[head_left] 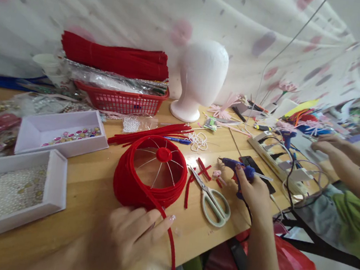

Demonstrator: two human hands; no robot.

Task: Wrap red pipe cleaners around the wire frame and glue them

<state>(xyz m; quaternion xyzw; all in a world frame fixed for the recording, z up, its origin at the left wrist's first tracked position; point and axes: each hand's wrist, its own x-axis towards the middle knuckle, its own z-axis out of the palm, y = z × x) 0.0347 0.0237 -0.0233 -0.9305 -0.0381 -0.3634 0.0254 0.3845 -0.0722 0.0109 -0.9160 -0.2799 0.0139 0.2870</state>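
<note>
My left hand (136, 237) is at the near side of a round red form (124, 189), wound from fuzzy red strips over wire spokes with a red disc in the middle. Its fingers pinch a red pipe cleaner (158, 207), whose loose end hangs past the fingertips toward the table edge. My right hand (253, 190) is wrapped round a blue hot glue gun (237, 166), its nozzle pointing left toward the form, not touching it. Between them lie scissors (214, 202) with pale handles and short cut red pieces (188, 190).
Behind stand a white foam head (203, 76) and a red basket (121, 101) piled with red stems. White boxes (65, 132) of gems and beads sit left. A power strip (275, 164) with cords and another person's hands (339, 148) are at right.
</note>
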